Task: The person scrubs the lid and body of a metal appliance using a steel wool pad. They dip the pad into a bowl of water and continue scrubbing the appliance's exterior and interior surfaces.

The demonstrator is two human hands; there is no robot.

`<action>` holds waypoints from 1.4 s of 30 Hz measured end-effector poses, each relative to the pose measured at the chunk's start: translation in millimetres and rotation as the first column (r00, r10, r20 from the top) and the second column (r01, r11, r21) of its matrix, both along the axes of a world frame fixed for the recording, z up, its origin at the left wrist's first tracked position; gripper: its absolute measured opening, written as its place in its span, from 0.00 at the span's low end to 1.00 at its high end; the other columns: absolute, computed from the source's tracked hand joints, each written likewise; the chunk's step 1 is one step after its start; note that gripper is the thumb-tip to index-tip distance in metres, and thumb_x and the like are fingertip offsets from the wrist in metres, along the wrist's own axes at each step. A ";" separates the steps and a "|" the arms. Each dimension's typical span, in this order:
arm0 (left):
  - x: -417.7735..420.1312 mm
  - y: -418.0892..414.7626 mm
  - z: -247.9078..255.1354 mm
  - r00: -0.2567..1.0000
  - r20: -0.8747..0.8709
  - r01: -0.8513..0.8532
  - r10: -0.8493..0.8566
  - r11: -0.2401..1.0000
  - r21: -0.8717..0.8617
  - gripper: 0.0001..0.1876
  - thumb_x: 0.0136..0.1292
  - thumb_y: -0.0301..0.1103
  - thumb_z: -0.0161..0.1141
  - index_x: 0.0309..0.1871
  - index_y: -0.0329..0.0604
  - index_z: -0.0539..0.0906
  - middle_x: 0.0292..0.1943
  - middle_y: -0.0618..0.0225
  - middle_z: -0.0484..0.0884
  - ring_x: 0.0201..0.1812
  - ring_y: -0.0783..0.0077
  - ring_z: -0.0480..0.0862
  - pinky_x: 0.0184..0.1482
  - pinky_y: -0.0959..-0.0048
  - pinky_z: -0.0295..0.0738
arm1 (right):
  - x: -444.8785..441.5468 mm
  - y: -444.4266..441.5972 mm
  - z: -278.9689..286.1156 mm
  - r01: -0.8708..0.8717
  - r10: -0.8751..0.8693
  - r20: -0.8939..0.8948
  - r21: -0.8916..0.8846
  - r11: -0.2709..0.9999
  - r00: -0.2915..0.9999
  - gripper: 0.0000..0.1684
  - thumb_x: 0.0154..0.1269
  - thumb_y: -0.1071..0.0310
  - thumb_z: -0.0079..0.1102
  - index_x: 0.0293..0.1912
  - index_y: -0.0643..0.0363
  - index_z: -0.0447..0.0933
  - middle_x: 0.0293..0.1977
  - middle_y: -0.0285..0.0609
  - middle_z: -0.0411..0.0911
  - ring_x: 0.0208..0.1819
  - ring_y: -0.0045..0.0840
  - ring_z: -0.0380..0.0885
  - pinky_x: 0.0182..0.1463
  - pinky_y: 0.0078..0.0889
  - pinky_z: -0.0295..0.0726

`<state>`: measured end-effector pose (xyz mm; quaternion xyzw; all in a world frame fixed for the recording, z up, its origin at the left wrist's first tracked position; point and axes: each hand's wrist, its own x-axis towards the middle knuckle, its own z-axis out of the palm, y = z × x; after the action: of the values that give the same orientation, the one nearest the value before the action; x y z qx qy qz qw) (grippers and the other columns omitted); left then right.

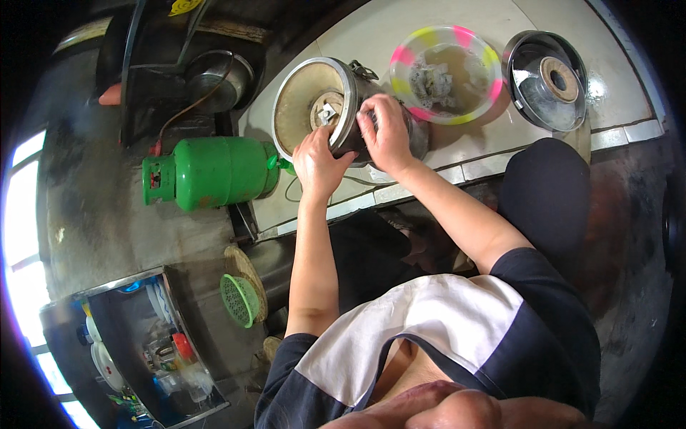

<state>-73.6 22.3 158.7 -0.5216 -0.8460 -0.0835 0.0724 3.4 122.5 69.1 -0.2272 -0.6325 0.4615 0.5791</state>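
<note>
A round metal drum-like container (348, 115) lies on its side, tilted, its wide mouth facing left. The mouth has a steel rim, a tan inside and a small metal piece (328, 113) at its hub. My left hand (320, 163) grips the lower rim, fingers at the inner edge and thumb outside. Against the drum's side, my right hand (387, 131) has curled fingers; what they hold is hidden. A metal latch (363, 69) shows on top. To the right, a colourful plastic basin (397, 69) holds cloudy, foamy water and a wet cloth (433, 80).
A round metal lid-like part (519, 59) with a tan ring stands beyond the basin on the tiled platform (498, 147). A green gas cylinder (220, 171) lies in view at left, near a metal pot (222, 80). Lower left are a green colander (238, 300) and a shelf unit (177, 322).
</note>
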 end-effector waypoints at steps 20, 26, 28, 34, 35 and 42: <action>-1.9 -2.8 -0.5 1.000 -0.011 0.022 -0.022 0.999 0.023 0.28 0.34 0.37 0.78 0.43 0.43 0.80 0.35 0.63 0.84 0.41 0.57 0.82 0.44 0.61 0.72 | 18.2 -62.9 -22.7 -0.034 0.050 0.089 -0.177 0.984 0.995 0.34 0.61 0.79 0.50 0.67 0.65 0.58 0.65 0.58 0.60 0.67 0.50 0.59 0.70 0.44 0.57; -0.7 -2.8 1.3 0.999 -0.012 0.038 -0.038 0.998 0.045 0.27 0.33 0.36 0.77 0.42 0.43 0.81 0.35 0.63 0.84 0.41 0.57 0.82 0.44 0.60 0.72 | 16.1 -46.6 -30.9 -0.043 0.057 0.096 -0.139 0.989 0.994 0.32 0.62 0.81 0.48 0.66 0.64 0.60 0.66 0.57 0.60 0.68 0.49 0.60 0.70 0.42 0.58; -1.8 -3.4 -0.2 0.999 -0.013 0.039 -0.039 0.998 0.051 0.27 0.33 0.36 0.77 0.42 0.43 0.81 0.35 0.63 0.84 0.41 0.57 0.82 0.44 0.60 0.72 | 8.4 -33.5 -33.1 -0.022 0.040 0.115 -0.151 0.988 0.993 0.32 0.60 0.82 0.48 0.65 0.64 0.61 0.65 0.57 0.62 0.67 0.49 0.61 0.70 0.41 0.59; -2.6 -4.3 2.6 1.000 -0.004 0.002 -0.002 1.000 -0.003 0.27 0.35 0.37 0.77 0.42 0.43 0.81 0.36 0.63 0.84 0.42 0.58 0.82 0.45 0.60 0.71 | -9.9 23.6 -87.1 -0.023 0.147 0.301 -0.379 0.925 0.942 0.27 0.60 0.79 0.50 0.61 0.64 0.66 0.52 0.61 0.73 0.57 0.53 0.71 0.62 0.45 0.68; -1.6 -3.6 4.2 1.000 0.005 -0.002 0.002 1.000 -0.012 0.27 0.35 0.37 0.77 0.42 0.43 0.81 0.36 0.63 0.84 0.42 0.58 0.82 0.45 0.60 0.71 | -11.4 25.7 -95.6 -0.039 0.150 0.289 -0.356 0.934 0.946 0.27 0.60 0.78 0.52 0.61 0.64 0.67 0.52 0.60 0.74 0.57 0.52 0.71 0.62 0.45 0.69; -0.4 1.2 -0.2 1.000 -0.016 -0.011 0.010 1.000 -0.013 0.26 0.34 0.38 0.77 0.41 0.44 0.81 0.36 0.63 0.84 0.42 0.58 0.82 0.45 0.61 0.71 | 4.6 11.7 -71.6 -0.025 0.055 0.106 -0.264 0.964 0.993 0.26 0.59 0.78 0.53 0.59 0.66 0.68 0.55 0.59 0.73 0.59 0.49 0.70 0.65 0.41 0.66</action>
<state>-74.0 23.5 158.5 -0.5183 -0.8487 -0.0734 0.0760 8.0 134.2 -2.6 -0.3143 -0.6020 0.5391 0.4982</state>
